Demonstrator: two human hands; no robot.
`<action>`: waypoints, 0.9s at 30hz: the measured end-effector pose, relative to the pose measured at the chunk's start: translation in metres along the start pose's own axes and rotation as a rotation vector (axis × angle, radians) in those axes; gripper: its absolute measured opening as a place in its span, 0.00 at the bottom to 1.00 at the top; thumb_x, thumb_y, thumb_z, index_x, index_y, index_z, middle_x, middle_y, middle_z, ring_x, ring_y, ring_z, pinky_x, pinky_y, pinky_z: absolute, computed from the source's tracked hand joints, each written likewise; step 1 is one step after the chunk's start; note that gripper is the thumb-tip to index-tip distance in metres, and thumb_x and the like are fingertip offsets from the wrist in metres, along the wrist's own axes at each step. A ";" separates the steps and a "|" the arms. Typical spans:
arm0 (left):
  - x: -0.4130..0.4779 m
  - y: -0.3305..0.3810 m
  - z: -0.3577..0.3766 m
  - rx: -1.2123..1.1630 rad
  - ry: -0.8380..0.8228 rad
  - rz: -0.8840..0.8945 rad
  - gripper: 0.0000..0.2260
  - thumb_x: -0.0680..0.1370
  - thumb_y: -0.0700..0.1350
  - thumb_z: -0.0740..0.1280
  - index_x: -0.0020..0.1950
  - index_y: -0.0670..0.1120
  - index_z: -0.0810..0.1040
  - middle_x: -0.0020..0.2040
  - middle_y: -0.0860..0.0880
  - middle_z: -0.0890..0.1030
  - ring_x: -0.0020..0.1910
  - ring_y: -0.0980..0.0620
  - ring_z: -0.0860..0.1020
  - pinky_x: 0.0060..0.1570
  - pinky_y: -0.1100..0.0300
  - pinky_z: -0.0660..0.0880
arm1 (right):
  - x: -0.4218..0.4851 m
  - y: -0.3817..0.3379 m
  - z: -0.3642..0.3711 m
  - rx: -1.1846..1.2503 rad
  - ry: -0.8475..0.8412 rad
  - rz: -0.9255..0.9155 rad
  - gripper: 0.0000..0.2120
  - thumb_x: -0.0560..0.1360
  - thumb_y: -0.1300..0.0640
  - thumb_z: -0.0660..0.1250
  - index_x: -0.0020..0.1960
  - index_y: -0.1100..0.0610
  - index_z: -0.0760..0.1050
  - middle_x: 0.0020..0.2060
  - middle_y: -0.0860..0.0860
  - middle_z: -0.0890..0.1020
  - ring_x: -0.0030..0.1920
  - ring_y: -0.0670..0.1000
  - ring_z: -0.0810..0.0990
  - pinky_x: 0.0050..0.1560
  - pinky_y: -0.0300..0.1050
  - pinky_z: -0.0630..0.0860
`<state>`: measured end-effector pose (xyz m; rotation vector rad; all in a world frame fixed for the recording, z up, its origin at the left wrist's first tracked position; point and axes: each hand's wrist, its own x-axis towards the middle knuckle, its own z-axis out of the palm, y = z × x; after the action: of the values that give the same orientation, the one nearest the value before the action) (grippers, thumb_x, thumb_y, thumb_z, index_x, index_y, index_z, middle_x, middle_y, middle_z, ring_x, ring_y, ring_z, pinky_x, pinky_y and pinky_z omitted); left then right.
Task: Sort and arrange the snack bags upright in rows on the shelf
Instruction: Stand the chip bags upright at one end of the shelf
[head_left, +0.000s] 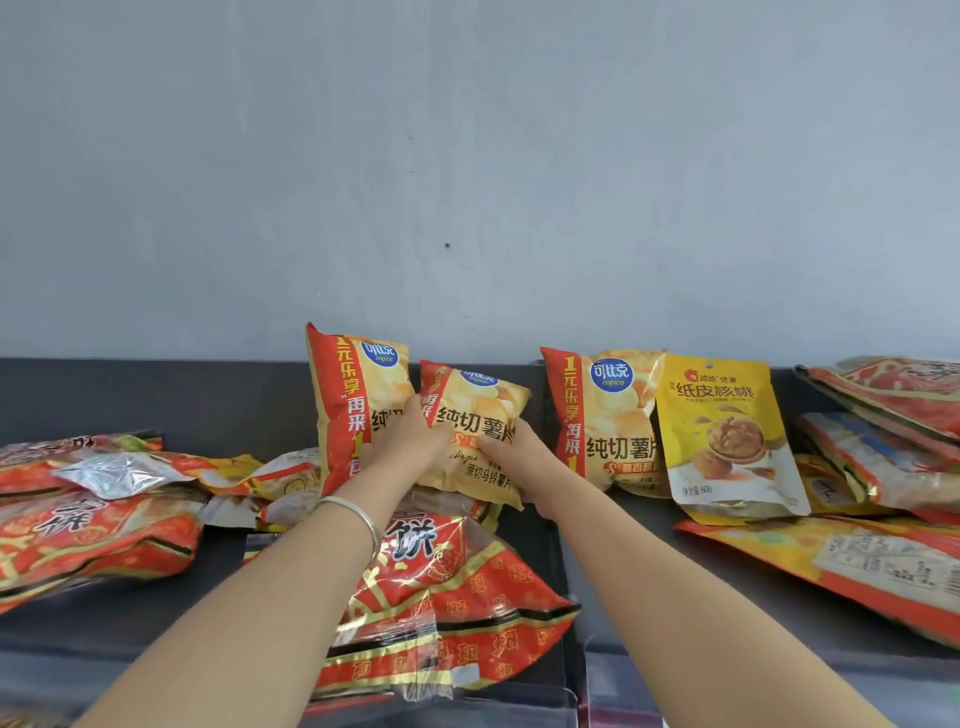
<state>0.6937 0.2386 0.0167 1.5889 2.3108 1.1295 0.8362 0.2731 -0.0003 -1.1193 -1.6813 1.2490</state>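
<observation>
Both hands on one chip bag, call it held bag (480, 415), mid-shelf. Left hand (410, 434) curled round its left edge, thumb on the front; right hand (511, 454) curled round the lower right edge. Both clamp the bag, neither is spread; the fingers behind the bag are hidden. Held bag is roughly upright, tilted a bit clockwise, print facing the camera. It overlaps the front of the left chip bag (348, 395) and sits between that and the right chip bag (597, 415). Can't tell if its bottom touches anything. Left and right chip bags stand upright at the far side of the shelf (644, 540), against its dark back edge. Walnut bag (722, 436), yellow, stands just right of the right chip bag, overlapping its edge. Red bag (447, 592) lies flat near centre, under the left forearm, its far end below the held bag. Left pile (88, 540): red bags lying flat, silver pouch (122, 473) on top, more crumpled bags between the pile and the left chip bag. Right pile (883, 415): red bags stacked slanted at the far right. Flat bag (857, 566), orange-yellow, lies back side up near right, in front of the walnut bag. Bracelet (356, 517) on the left wrist. Plain grey wall (467, 156) behind the shelf fills the upper half of the view.
</observation>
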 end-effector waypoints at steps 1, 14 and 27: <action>0.002 0.000 -0.001 -0.074 0.007 -0.014 0.24 0.78 0.55 0.60 0.72 0.50 0.62 0.62 0.46 0.75 0.61 0.42 0.74 0.61 0.47 0.70 | -0.001 0.001 0.001 -0.011 0.013 -0.042 0.28 0.77 0.53 0.66 0.74 0.53 0.59 0.60 0.52 0.77 0.57 0.52 0.79 0.59 0.54 0.77; -0.037 0.072 0.023 -0.728 0.003 0.182 0.23 0.79 0.52 0.61 0.72 0.51 0.58 0.58 0.49 0.75 0.52 0.50 0.75 0.48 0.54 0.74 | -0.034 -0.008 -0.058 -0.192 0.436 -0.366 0.33 0.78 0.43 0.61 0.77 0.51 0.52 0.69 0.49 0.71 0.66 0.53 0.73 0.61 0.56 0.75; -0.072 0.097 0.085 -0.299 -0.217 0.215 0.44 0.73 0.61 0.67 0.75 0.59 0.36 0.67 0.46 0.71 0.63 0.43 0.73 0.61 0.41 0.71 | -0.061 0.043 -0.121 -0.677 0.490 -0.158 0.38 0.77 0.35 0.53 0.78 0.51 0.42 0.58 0.54 0.79 0.57 0.58 0.78 0.45 0.50 0.72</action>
<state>0.8398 0.2376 -0.0042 1.7691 1.7762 1.2090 0.9764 0.2601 -0.0168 -1.4911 -1.7856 0.2441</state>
